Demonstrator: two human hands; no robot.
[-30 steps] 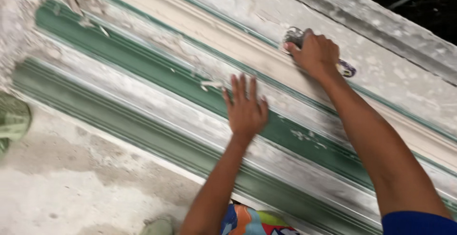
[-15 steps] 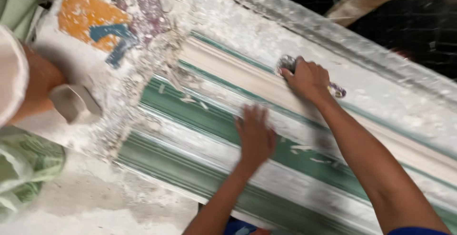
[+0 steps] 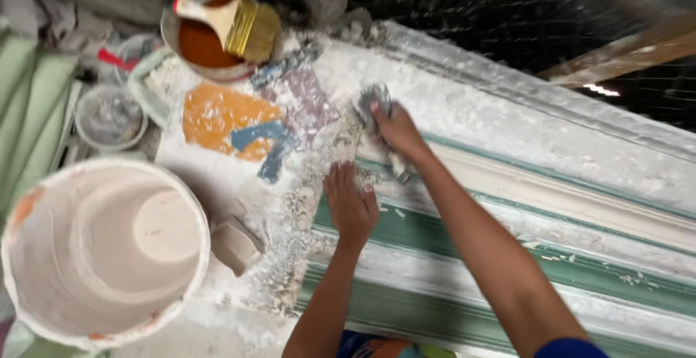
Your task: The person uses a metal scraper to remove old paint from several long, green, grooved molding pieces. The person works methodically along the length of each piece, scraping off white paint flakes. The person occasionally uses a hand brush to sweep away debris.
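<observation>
left hand [image 3: 351, 206] fingers spread on green moulding [image 3: 464, 238]; right hand [image 3: 395, 132] grips scraper [image 3: 371, 104]; bucket [image 3: 101, 249] nearby.

Left hand [image 3: 351, 206] lies flat; right hand [image 3: 395, 130] fingers clenched.

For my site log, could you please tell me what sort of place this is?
Probably a plaster-casting workshop: a long green moulding mould caked in white plaster, a large plaster-coated bucket, and a brush resting on a pot of orange-brown liquid.
</observation>
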